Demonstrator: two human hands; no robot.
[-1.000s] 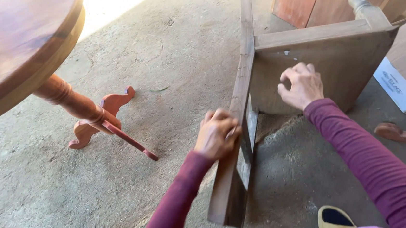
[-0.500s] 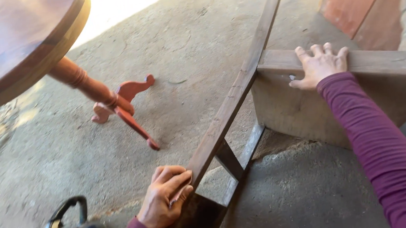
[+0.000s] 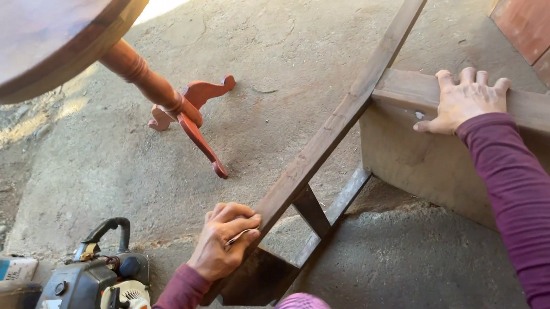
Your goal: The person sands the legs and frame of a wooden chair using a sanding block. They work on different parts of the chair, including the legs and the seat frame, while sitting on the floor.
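A long dark wooden rail [image 3: 344, 116] of a furniture frame runs diagonally from the lower middle to the upper right. My left hand [image 3: 224, 238] grips the rail near its lower end, fingers curled over its edge. My right hand [image 3: 465, 99] lies flat with fingers spread on the top edge of a bare wooden panel [image 3: 432, 162] that joins the rail. A short cross brace [image 3: 312, 212] and a lower rail [image 3: 332, 216] sit under the rail. Both arms wear purple sleeves.
A round wooden table [image 3: 24, 43] with a turned reddish pedestal leg [image 3: 180, 109] stands at the upper left. A chainsaw motor [image 3: 96, 289] lies at the lower left on the concrete floor [image 3: 280, 49]. Reddish wooden panels [image 3: 538, 9] stand at the upper right.
My left hand has slid down the rail toward its lower end. My right hand has moved from the panel's face to its top edge. The view has dropped lower, and the chainsaw shows.
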